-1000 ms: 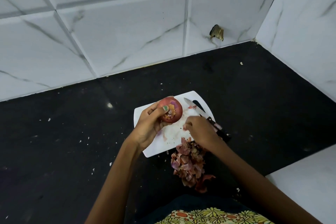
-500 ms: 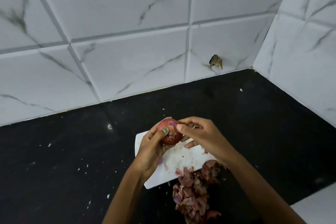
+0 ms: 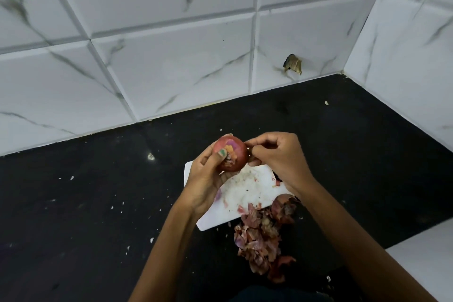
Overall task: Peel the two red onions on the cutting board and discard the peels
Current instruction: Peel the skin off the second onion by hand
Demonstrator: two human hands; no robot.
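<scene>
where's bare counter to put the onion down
Bare black counter left of the cutting board, dotted with small flecks, and more right of the right hand, toward the tiled corner. Crowded at the board's near edge: peel pile and another onion.

One red onion (image 3: 232, 154) is held up off the white cutting board (image 3: 247, 193), its reddish skin partly torn so a paler purple and orange patch shows near the top, with ragged bits at the end facing us. The second onion (image 3: 284, 207) lies at the board's near right corner, darker, with dry skin flaking from it. The board sits on the black counter (image 3: 98, 203), smeared and dotted with scraps. A heap of purple-brown peels (image 3: 259, 245) spills from the board's near edge onto the counter, touching that second onion.
</scene>
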